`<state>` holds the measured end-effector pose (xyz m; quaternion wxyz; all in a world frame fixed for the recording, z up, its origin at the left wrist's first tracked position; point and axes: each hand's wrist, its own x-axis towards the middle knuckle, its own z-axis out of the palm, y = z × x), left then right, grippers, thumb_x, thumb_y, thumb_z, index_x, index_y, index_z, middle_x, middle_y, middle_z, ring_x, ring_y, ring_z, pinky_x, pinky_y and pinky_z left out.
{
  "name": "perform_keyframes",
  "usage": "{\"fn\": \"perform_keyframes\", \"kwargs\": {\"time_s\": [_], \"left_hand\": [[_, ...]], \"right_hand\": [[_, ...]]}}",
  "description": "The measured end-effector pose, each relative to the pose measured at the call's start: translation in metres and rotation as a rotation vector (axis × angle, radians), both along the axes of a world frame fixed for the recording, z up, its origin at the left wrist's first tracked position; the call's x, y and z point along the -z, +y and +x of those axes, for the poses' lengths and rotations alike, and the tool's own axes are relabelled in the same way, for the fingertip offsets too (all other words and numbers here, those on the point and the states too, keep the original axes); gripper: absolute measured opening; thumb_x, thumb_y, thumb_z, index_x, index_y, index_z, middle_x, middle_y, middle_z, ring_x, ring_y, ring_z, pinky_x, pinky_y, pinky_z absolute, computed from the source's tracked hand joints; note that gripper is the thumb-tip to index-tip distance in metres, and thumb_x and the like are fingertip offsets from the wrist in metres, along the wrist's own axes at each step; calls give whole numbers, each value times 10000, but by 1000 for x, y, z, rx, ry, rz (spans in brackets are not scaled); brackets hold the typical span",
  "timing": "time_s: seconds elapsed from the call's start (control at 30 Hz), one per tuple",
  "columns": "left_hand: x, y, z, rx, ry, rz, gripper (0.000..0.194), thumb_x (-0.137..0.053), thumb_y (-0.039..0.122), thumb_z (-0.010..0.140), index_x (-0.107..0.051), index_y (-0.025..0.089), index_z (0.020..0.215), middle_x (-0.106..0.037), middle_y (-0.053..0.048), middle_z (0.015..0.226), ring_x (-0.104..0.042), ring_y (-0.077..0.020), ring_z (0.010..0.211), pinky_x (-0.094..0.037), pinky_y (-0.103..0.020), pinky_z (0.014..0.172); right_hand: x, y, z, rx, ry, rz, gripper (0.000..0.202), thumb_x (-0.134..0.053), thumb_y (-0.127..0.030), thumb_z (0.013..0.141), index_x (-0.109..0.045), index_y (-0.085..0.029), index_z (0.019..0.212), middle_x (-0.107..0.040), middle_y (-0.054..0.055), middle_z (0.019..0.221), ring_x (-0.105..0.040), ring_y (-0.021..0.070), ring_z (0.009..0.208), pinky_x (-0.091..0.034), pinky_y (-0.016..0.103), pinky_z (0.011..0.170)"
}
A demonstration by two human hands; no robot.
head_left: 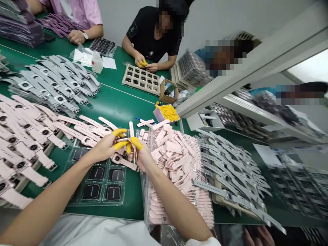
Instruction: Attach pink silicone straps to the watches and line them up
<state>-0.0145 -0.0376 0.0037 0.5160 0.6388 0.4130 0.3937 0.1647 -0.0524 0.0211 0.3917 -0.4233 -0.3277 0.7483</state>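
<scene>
My left hand (109,145), with yellow finger cots, pinches a thin smartwatch case (122,139) seen edge-on. Against it, my right hand (140,153), also in yellow cots, closes on a pale pink watch strap (131,128) whose end sticks up. The join between case and strap is hidden by the fingers. Below my hands lies a clear tray (112,204) with black square watch faces (114,192). Beside my right forearm, loose pink straps (176,153) are heaped on bagged ones. Pink-strapped watches (33,147) overlap in rows on the left.
Grey-strapped watches (56,83) lie at back left and more grey straps (230,167) at right. A box of yellow finger cots (166,114) stands ahead. Across the green table (120,94), a person in black (153,37) works by a tray of watch faces (140,80). A slanted post (220,78) stands right.
</scene>
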Motion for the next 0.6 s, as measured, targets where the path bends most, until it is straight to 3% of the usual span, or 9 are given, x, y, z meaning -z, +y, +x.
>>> {"fn": "perform_keyframes", "kwargs": {"time_s": [0.07, 0.17, 0.3, 0.4, 0.5, 0.6], "left_hand": [[3, 1, 7, -99, -135, -93, 375, -747, 436, 872, -665, 184, 1138, -733, -100, 1137, -715, -248, 1033, -589, -397, 948], [1, 2, 12, -235, -320, -190, 386, -823, 485, 789, -658, 176, 951, -749, -87, 1048, -717, -226, 959, -602, -356, 862], [-2, 17, -6, -518, -585, -291, 440, -865, 460, 747, -541, 213, 912, -756, -44, 940, -740, -205, 837, -617, -319, 692], [-2, 30, -24, -723, -674, -239, 409, -848, 395, 768, -507, 244, 936, -740, -3, 891, -748, -195, 780, -622, -307, 638], [0, 28, -22, -652, -561, -296, 383, -823, 380, 775, -567, 225, 1015, -752, -35, 939, -738, -189, 703, -604, -301, 582], [3, 14, -2, -344, -362, -265, 387, -750, 370, 826, -652, 164, 1139, -770, -106, 1048, -756, -224, 838, -631, -350, 703]], "right_hand": [[-1, 1, 1, 5, -47, 15, 466, -788, -621, 774, -572, -214, 847, -554, -59, 601, -415, 94, 441, -396, 224, 402], [-7, -2, 2, -113, -48, -83, 477, -739, -656, 822, -553, -217, 845, -454, -97, 543, -288, 66, 397, -287, 196, 368], [-11, -5, 5, -346, -70, -182, 465, -650, -663, 884, -574, -205, 855, -371, -118, 506, -184, 55, 399, -178, 180, 375], [-6, -4, 7, -314, -185, -101, 422, -695, -605, 855, -577, -201, 827, -461, -91, 539, -274, 61, 399, -244, 188, 377], [0, -2, 7, -69, -226, 66, 411, -756, -565, 806, -535, -219, 795, -580, -52, 620, -418, 81, 435, -335, 206, 412], [3, -4, 6, 16, -152, 148, 373, -755, -533, 830, -550, -221, 822, -629, -35, 667, -479, 94, 476, -380, 219, 461]]}}
